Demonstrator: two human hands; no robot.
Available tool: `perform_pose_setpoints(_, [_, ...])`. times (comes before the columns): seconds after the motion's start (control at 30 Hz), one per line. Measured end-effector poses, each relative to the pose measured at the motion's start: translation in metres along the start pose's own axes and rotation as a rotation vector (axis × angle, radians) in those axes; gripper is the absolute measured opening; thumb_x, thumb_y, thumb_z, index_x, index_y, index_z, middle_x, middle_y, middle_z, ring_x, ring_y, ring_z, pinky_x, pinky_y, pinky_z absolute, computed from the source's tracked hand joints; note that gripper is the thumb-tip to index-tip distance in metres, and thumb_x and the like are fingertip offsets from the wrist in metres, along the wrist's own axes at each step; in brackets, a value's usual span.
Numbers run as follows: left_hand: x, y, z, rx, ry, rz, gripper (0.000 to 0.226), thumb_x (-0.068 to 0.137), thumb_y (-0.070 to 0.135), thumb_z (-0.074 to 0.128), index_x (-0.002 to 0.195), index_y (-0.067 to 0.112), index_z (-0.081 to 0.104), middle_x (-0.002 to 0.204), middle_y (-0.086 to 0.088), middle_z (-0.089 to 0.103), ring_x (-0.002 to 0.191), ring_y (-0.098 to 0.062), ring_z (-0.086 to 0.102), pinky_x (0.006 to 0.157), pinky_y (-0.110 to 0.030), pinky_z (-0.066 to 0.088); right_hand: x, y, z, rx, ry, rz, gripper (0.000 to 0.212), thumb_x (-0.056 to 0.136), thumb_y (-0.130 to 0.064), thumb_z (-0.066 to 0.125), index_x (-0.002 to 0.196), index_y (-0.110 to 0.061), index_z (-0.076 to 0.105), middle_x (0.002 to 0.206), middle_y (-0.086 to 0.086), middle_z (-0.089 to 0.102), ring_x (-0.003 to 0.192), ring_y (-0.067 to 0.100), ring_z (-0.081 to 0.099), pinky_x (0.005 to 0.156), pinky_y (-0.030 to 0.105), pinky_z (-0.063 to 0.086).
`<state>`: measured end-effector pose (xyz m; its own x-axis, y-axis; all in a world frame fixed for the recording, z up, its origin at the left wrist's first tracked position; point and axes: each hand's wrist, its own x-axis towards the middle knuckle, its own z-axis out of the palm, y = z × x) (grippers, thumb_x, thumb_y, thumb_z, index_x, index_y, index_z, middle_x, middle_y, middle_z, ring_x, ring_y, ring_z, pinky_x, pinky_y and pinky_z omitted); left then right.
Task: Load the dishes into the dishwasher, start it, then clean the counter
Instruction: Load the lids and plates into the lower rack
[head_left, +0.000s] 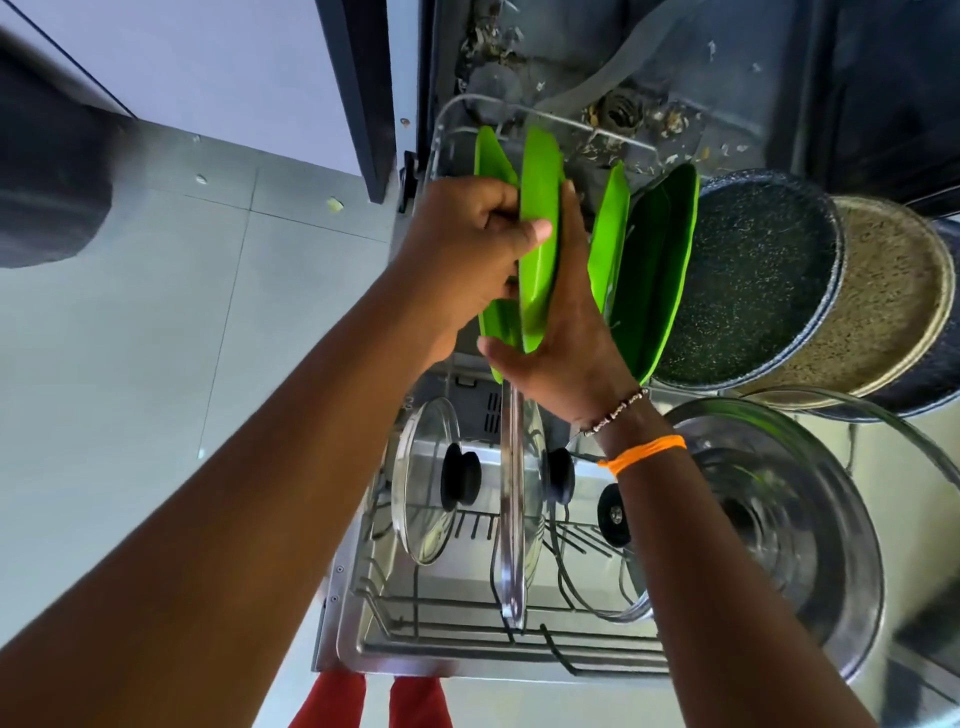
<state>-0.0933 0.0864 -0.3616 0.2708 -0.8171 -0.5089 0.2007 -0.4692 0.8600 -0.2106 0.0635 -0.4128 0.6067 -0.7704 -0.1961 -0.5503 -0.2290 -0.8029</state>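
Note:
Both my hands hold one bright green plate (540, 171) on edge over the pulled-out dishwasher rack (447, 608). My left hand (467, 249) grips its left face, thumb across the rim. My right hand (571, 332) lies against its right face with fingers straight and thumb under the lower edge. Another green plate (491, 156) stands behind my left hand, and two more (610, 228) (660, 260) stand to the right. Beyond them, a dark speckled pan (753, 275) and a beige speckled pan (883, 301) lean on edge.
Several glass lids (423, 483) with black knobs stand in the rack's near half, and a large one (779, 499) lies at the right. The open dishwasher tub (597, 67) behind shows debris. Grey tiled floor (182, 312) spreads to the left.

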Motion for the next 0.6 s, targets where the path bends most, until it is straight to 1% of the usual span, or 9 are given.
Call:
perform_pose_setpoints(0.03, [0.001, 0.0, 0.001, -0.002, -0.024, 0.001, 0.01, 0.09, 0.004, 0.057, 0.083, 0.011, 0.06, 0.075, -0.008, 0.061, 0.067, -0.013, 0.063, 0.062, -0.026, 0.058, -0.001, -0.003, 0.0, 0.001, 0.049, 0.047, 0.099, 0.066, -0.006, 0.057, 0.147, -0.012, 0.001, 0.147, 0.011, 0.034, 0.125, 0.018, 0.046, 0.098, 0.027, 0.046])
perform_pose_setpoints(0.07, [0.001, -0.001, 0.003, -0.023, -0.053, -0.003, 0.008, 0.089, 0.002, 0.056, 0.086, 0.008, 0.06, 0.075, -0.008, 0.061, 0.065, -0.011, 0.063, 0.061, -0.024, 0.058, -0.001, -0.004, 0.001, -0.024, 0.126, 0.094, 0.092, 0.068, -0.001, 0.052, 0.147, -0.014, 0.007, 0.139, 0.011, 0.046, 0.11, 0.014, 0.057, 0.086, 0.016, 0.049])
perform_pose_setpoints(0.1, [0.001, 0.0, 0.004, -0.049, -0.085, -0.012, 0.006, 0.09, 0.0, 0.055, 0.092, 0.003, 0.06, 0.077, -0.008, 0.061, 0.066, -0.012, 0.064, 0.063, -0.024, 0.058, -0.002, -0.004, 0.0, -0.066, 0.228, 0.118, 0.086, 0.069, 0.004, 0.047, 0.147, -0.013, 0.015, 0.131, 0.012, 0.054, 0.099, 0.013, 0.059, 0.078, 0.013, 0.048])
perform_pose_setpoints(0.17, [0.003, 0.001, 0.007, -0.05, -0.114, -0.022, 0.022, 0.09, -0.001, 0.054, 0.112, -0.002, 0.057, 0.086, -0.008, 0.062, 0.075, -0.013, 0.063, 0.071, -0.024, 0.056, -0.002, -0.003, -0.002, -0.118, 0.377, 0.129, 0.08, 0.067, 0.008, 0.04, 0.144, -0.008, 0.026, 0.124, 0.014, 0.06, 0.096, 0.015, 0.057, 0.076, 0.013, 0.042])
perform_pose_setpoints(0.23, [0.002, 0.001, 0.005, 0.011, -0.116, -0.013, 0.035, 0.091, 0.003, 0.054, 0.126, 0.004, 0.052, 0.099, -0.005, 0.063, 0.082, -0.011, 0.063, 0.075, -0.018, 0.052, 0.001, -0.002, -0.002, -0.125, 0.415, 0.132, 0.078, 0.065, 0.0, 0.037, 0.142, -0.005, 0.03, 0.126, 0.015, 0.058, 0.104, 0.021, 0.058, 0.082, 0.016, 0.041])
perform_pose_setpoints(0.3, [-0.001, -0.002, -0.003, 0.058, -0.088, 0.0, 0.032, 0.093, 0.01, 0.053, 0.125, 0.012, 0.055, 0.104, 0.001, 0.062, 0.084, -0.006, 0.062, 0.071, -0.012, 0.048, 0.003, -0.007, -0.001, -0.138, 0.432, 0.138, 0.076, 0.065, -0.007, 0.038, 0.141, -0.004, 0.031, 0.131, 0.014, 0.055, 0.112, 0.027, 0.057, 0.09, 0.024, 0.04])
perform_pose_setpoints(0.43, [-0.012, -0.022, -0.025, 0.034, 0.066, -0.085, 0.024, 0.095, 0.01, 0.047, 0.113, 0.014, 0.062, 0.092, 0.008, 0.062, 0.079, -0.001, 0.059, 0.06, -0.005, 0.047, 0.007, -0.016, -0.001, -0.185, 0.57, 0.197, 0.072, 0.069, -0.003, 0.041, 0.14, -0.006, 0.033, 0.131, 0.015, 0.055, 0.112, 0.031, 0.055, 0.09, 0.029, 0.038])
perform_pose_setpoints(0.5, [-0.016, -0.031, -0.036, -0.032, 0.135, -0.171, 0.026, 0.094, 0.006, 0.046, 0.111, 0.014, 0.063, 0.09, 0.006, 0.063, 0.079, -0.002, 0.059, 0.062, -0.006, 0.047, 0.009, -0.02, -0.003, -0.251, 0.583, 0.269, 0.072, 0.072, 0.006, 0.043, 0.141, -0.009, 0.031, 0.129, 0.015, 0.056, 0.11, 0.034, 0.055, 0.088, 0.037, 0.038])
perform_pose_setpoints(0.6, [-0.022, -0.039, -0.047, -0.08, 0.174, -0.231, 0.027, 0.093, 0.003, 0.045, 0.109, 0.013, 0.064, 0.089, 0.005, 0.063, 0.083, -0.007, 0.061, 0.071, -0.013, 0.048, 0.015, -0.024, -0.008, -0.433, 0.528, 0.372, 0.069, 0.077, 0.005, 0.044, 0.142, -0.012, 0.028, 0.129, 0.014, 0.055, 0.11, 0.037, 0.054, 0.084, 0.044, 0.04])
